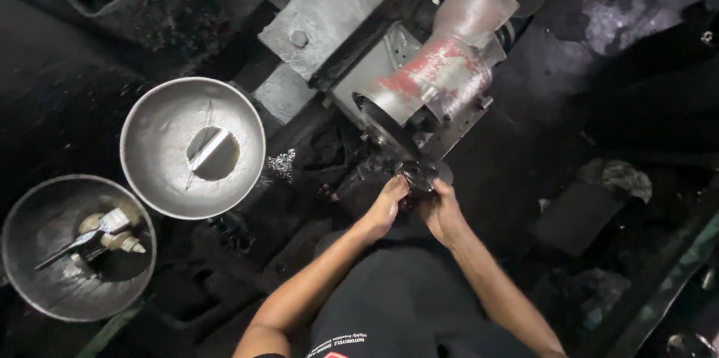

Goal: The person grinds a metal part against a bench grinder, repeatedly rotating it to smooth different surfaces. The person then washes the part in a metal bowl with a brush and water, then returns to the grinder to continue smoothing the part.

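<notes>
Small dark round metal part (419, 175) at centre, just near of grey-red machine (438, 77), gripped by left hand (387, 204) & right hand (440, 208), both closed on it. Two steel bowls (161, 156) far left.

Single head-worn view, aimed steeply downward from above, both forearms seen entering from the near edge, grimy floor (90, 103) taken in at moderate closeness
</notes>
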